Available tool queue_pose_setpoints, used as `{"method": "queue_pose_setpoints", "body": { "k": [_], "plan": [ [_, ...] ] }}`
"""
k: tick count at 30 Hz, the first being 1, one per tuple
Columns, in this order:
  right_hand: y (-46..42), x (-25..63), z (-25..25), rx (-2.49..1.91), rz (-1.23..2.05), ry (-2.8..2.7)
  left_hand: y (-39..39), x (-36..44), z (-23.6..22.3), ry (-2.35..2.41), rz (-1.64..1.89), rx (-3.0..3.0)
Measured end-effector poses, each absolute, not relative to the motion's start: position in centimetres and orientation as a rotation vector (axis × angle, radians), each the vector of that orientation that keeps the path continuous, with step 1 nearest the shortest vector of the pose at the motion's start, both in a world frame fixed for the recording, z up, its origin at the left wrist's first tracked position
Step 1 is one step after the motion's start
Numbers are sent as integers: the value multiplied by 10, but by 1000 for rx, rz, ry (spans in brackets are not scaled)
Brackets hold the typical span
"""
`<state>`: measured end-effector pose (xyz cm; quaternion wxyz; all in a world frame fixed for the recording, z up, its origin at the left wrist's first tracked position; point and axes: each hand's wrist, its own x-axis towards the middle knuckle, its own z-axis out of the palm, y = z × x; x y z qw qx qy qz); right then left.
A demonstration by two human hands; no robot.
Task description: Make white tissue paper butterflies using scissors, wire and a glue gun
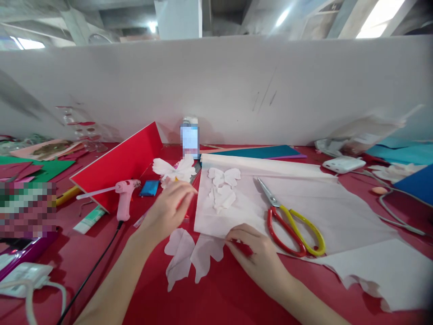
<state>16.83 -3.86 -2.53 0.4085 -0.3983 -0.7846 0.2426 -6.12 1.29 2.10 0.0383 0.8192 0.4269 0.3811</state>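
My left hand [174, 205] hovers with loosely bent fingers, close to a white layered paper butterfly [175, 169]. Nothing shows in its grasp, and a small yellow tip peeks out behind its fingers. At the lower edge of a large white paper sheet [250, 212], my right hand [252, 255] has thumb and fingertips together on paper; whether that is the sheet or the butterfly cutout [194, 257] beside it, I cannot tell. Smaller butterfly cutouts [223, 189] lie on the sheet. Scissors [280, 216] with red and yellow handles rest there, blades slightly apart.
A pink glue gun [124, 198] with its black cord stands left, before a leaning red board [118, 169]. A phone [190, 137] is propped at the back wall. Blue packet [149, 188], white adapter [343, 164], cables and a cut paper piece [385, 271] lie around.
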Motion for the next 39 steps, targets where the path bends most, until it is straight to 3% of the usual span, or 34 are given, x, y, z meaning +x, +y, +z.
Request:
{"method": "queue_pose_setpoints", "body": {
  "k": [3, 5, 11, 22, 28, 34, 39],
  "plan": [
    [-39, 156, -21, -986, 644, -2032, 21, -73, 23, 1521, 1667, 2312],
    [-39, 146, -20, -1024, 654, -2035, 25, -76, 20, 1619, 1805, 2189],
    [-48, 134, -28, -1138, 838, -2060, 27, -79, 14, 1549, 1522, 2265],
    [-68, 182, -22, -1292, 930, -2094, 24, -71, 10, 1576, 1398, 2251],
    [-76, 175, -9, -1187, 756, -2025, 25, -73, 11, 1739, 1449, 2085],
    [-61, 125, -17, -864, 244, -2191, 27, -78, 13, 1892, 1445, 1887],
    [-58, 121, -32, -849, 247, -2188, 26, -78, 19, 1974, 1372, 1806]
  ]
}}
